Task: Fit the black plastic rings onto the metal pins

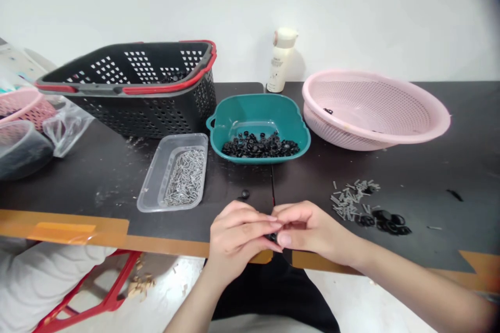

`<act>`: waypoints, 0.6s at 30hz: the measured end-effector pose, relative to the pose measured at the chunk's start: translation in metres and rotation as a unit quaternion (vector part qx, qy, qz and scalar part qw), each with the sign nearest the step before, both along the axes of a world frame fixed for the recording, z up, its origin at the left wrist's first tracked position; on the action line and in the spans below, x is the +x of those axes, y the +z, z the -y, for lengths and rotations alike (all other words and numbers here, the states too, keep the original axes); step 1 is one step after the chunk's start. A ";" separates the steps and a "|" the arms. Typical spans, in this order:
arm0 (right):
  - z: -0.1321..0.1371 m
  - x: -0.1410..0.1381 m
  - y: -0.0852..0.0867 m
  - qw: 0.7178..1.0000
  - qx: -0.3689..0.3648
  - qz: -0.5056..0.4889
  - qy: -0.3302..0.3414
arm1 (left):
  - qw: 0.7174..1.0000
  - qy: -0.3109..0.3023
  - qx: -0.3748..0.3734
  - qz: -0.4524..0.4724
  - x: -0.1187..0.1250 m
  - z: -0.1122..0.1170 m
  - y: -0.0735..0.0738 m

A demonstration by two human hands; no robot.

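Observation:
My left hand (238, 237) and my right hand (308, 229) meet fingertip to fingertip at the front edge of the black table (97, 177). Both are pinched closed on a small black part (272, 238) that is mostly hidden between them. Behind the hands stands a teal bowl (258, 109) holding several black rings (260, 144). A clear tray (156, 182) with small metal pins (186, 177) lies to the left. Loose pins (351, 196) and black rings (385, 221) lie on the table right of my right hand. One black ring (245, 194) sits just behind my left hand.
A black basket with red handles (136, 86) stands at the back left, a pink colander (375, 109) at the back right, a white bottle (281, 60) between them by the wall. Plastic bags and a pink basket (23, 106) crowd the far left. A red stool frame (97, 291) is below.

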State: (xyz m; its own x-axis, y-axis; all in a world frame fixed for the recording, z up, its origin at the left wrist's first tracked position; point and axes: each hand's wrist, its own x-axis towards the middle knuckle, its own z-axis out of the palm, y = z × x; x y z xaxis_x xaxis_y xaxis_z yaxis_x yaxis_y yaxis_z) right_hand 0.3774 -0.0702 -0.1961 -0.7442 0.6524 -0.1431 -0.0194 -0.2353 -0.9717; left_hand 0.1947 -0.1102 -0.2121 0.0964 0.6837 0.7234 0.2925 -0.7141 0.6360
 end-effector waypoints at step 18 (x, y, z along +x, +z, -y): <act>0.011 -0.001 0.004 0.983 0.181 0.016 -0.003 | 0.999 0.034 0.009 -0.019 -0.002 -0.001 0.002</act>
